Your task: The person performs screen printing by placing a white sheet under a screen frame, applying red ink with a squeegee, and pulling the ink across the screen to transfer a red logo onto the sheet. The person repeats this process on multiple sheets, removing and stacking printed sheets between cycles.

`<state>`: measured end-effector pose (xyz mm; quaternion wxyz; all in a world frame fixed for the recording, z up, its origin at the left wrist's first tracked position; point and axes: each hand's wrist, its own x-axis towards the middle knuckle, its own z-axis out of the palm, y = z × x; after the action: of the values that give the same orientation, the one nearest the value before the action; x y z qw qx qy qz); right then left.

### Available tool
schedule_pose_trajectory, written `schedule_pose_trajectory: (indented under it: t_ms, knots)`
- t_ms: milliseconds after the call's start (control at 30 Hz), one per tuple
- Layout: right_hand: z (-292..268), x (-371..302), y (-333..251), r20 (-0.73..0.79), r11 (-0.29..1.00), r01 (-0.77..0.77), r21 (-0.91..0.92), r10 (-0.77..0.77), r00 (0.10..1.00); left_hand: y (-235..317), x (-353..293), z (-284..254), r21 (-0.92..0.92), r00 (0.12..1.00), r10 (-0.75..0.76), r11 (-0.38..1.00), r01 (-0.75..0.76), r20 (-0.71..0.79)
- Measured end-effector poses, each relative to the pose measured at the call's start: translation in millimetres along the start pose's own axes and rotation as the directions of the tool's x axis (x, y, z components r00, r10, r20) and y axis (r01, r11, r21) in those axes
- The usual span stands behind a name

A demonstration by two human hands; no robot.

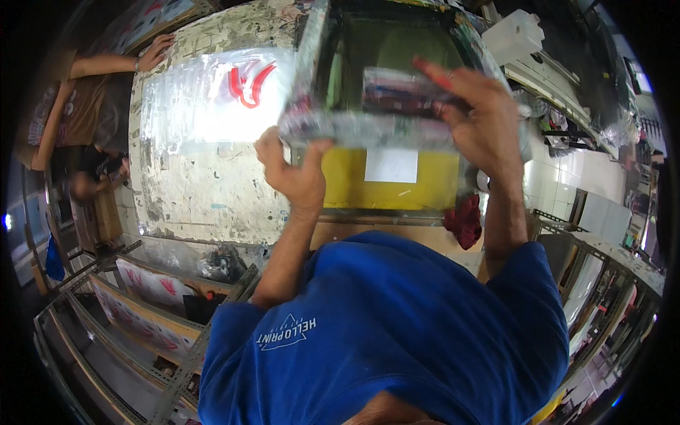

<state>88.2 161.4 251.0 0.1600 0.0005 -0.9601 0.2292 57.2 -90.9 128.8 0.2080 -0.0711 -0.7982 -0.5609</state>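
Observation:
A screen-printing frame (pixel 368 129), its rim stained with ink, is tilted above a yellow board (pixel 343 180). My left hand (pixel 294 173) grips the frame's near left corner, thumb and fingers bent round the edge. Inside the frame a squeegee (pixel 397 88) lies against the dark green mesh (pixel 375 39). My right hand (pixel 485 117) is closed about the squeegee's right end, blurred by motion, with red ink on a fingertip. On the yellow board, just below the frame's near edge, rests a white paper rectangle (pixel 391 166).
Left of the frame a clear sheet with a red print (pixel 253 83) lies on the stained table (pixel 177 191). A person's hand (pixel 154 53) rests at the table's far left. A dark red cloth (pixel 464 221) hangs near my right forearm. Metal racks (pixel 177 379) hold printed sheets.

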Motion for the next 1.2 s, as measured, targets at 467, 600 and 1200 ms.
schedule_pose_trajectory:
  t_ms: [467,600,1200]
  knots:
    - [-69.0,114.9,12.8,-0.267,0.948,0.288,-0.138,-0.315,0.911,-103.0,16.6,50.2,0.766,0.954,-0.192,0.640,-0.055,0.229]
    - [-69.6,121.5,14.7,-0.225,0.981,0.178,-0.079,-0.191,0.955,-115.4,10.8,54.6,0.602,0.965,-0.203,0.796,0.065,0.165]
    - [-64.4,126.7,24.3,-0.275,0.955,0.277,-0.108,-0.297,0.914,-84.6,21.5,64.2,-0.138,0.816,-0.577,0.805,0.577,0.046]
